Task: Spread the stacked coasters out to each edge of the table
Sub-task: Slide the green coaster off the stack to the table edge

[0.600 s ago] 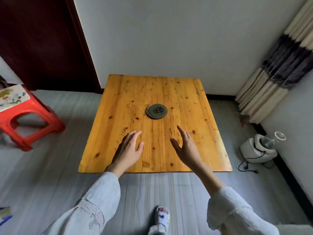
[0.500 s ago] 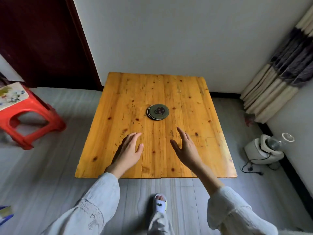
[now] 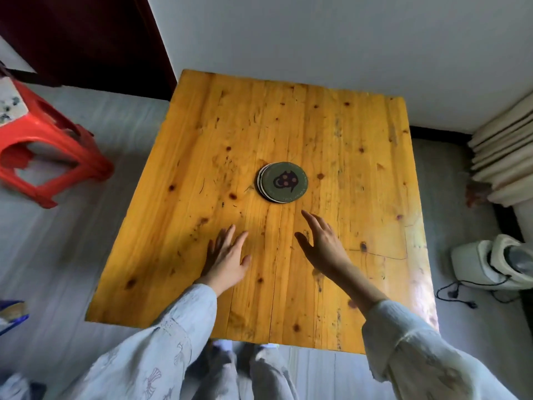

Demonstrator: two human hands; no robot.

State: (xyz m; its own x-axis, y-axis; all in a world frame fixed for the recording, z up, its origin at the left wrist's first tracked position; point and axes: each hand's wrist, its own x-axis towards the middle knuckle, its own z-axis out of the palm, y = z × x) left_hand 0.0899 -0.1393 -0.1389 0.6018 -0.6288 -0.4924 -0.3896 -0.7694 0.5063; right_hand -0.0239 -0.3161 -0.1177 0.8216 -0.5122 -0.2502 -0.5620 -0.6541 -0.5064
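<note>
Round green coasters stacked near the middle of the wooden table — not spread out yet. Left hand flat and empty, right hand loose and empty — fingertips near the stack, not touching.

A slightly fanned stack of round green coasters lies mid-desk; the left hand and right hand, both spread wide and empty, sit nearer the viewer, apart from the stack.

Home room: wooden table, red plastic stool, curtain.
</note>
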